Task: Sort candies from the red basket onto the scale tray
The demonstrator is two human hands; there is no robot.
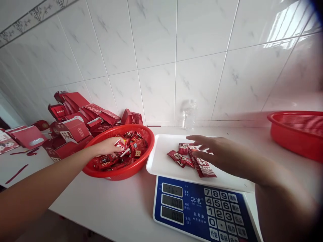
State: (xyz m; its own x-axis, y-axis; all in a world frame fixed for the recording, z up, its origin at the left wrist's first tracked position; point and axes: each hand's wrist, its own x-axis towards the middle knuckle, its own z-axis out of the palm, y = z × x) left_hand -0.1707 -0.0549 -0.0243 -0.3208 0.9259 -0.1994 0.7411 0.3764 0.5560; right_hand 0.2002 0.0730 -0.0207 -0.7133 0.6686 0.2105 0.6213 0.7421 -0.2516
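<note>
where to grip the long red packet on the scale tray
Probably pinch the long red packet by its end nearest the keypad, coming from that side: it lies flat, that end uncovered, while the right hand overlaps the far end in view.

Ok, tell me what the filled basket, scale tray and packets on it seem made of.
Filled basket: glossy red plastic, by its moulded, perforated wall. Scale tray: probably smooth white plastic, by its rounded rim. Packets: perhaps satiny plastic film, by their creases.

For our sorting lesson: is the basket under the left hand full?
Partly full: red packets lie inside the basket, its far inner wall showing above.
</note>
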